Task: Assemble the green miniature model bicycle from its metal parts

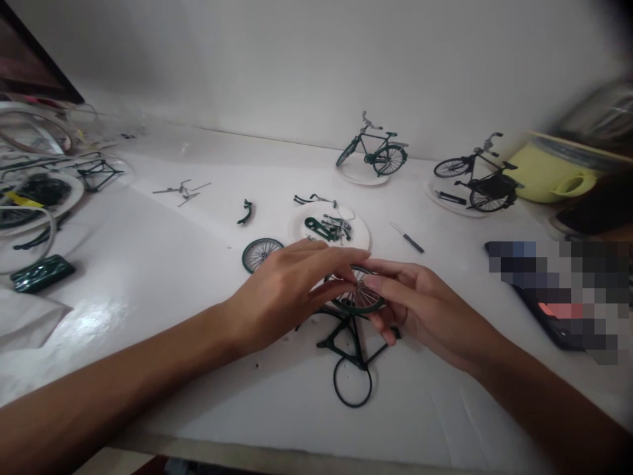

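Observation:
Between my two hands is a small spoked model bicycle wheel (357, 300) with a dark green rim. My left hand (297, 284) reaches over it from the left, thumb and fingertips closed at the hub. From the right, my right hand (415, 293) grips the rim, its thumb near the hub and other fingers underneath. What sits at the hub is too small to make out. Just below the wheel lies a dark green model bicycle frame (346, 340), with a thin black ring (353, 382) by its lower end. A second wheel (262, 254) rests flat beyond my left wrist.
A paper plate (361, 231) holds small parts; a screwdriver (408, 237) lies right of it. Two assembled model bicycles (378, 148) (477, 175) stand at the back. A curved green part (244, 211), grey parts (182, 190), a phone (544, 297) and a yellow mug (548, 168) surround the work.

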`<state>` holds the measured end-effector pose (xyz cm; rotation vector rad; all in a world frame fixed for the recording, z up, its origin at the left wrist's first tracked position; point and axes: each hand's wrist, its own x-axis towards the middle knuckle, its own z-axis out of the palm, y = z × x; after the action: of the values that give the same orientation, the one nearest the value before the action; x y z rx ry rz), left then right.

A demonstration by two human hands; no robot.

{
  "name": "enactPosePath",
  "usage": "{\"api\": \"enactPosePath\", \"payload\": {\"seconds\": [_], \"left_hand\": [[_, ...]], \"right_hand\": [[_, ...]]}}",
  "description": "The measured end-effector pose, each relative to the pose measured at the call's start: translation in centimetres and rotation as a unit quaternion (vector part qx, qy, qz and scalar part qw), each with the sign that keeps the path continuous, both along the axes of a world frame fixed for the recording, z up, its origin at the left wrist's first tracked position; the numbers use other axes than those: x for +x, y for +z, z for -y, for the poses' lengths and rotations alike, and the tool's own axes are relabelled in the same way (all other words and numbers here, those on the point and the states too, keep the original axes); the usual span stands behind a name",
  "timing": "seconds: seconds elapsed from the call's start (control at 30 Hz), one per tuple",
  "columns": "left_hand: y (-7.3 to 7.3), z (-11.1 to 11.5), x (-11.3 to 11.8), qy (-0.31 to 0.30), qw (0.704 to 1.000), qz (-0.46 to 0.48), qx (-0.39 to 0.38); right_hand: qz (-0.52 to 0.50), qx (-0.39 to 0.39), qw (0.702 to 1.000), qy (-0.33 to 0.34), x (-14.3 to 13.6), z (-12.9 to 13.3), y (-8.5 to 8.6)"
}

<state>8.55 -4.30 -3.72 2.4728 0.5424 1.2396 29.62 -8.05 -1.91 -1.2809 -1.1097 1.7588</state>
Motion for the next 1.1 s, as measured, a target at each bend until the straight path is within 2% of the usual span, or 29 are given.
{"api": "enactPosePath", "payload": {"seconds": [0.13, 0.3, 0.43, 0.57, 0.83, 0.97, 1.1], "left_hand": [[0.3, -0.2, -0.6, -0.019, 0.999, -0.042, 0.005], [0.1, -0.3, -1.5, -0.058, 0.993, -0.101, -0.033], [-0.4, -0.3, -1.8, -0.065, 0.992, -0.103, -0.046], [-0.3, -0.4, -1.6, -0.057, 0.991, -0.116, -0.034], [1.3, 0.3, -0.6, -0.060, 0.990, -0.128, 0.024], [1.0, 0.5, 0.0, -0.026, 0.991, -0.123, 0.055], [0.3, 0.4, 0.5, -0.006, 0.992, -0.115, 0.053]], "right_hand": [[-0.031, -0.002, 1.000, 0.001, 0.0, -0.1, -0.1], [-0.038, 0.000, 0.999, 0.003, 0.3, -0.1, -0.2], [-0.015, 0.019, 1.000, -0.019, 0.6, -0.2, -0.6], [0.002, 0.036, 0.998, -0.052, 0.7, -0.2, -1.0], [-0.031, 0.050, 0.995, -0.081, 0.4, 0.0, -1.2], [-0.082, 0.038, 0.994, -0.069, 0.4, 0.2, -1.0], [-0.120, 0.013, 0.992, -0.034, 0.3, 0.4, -0.9]]}}
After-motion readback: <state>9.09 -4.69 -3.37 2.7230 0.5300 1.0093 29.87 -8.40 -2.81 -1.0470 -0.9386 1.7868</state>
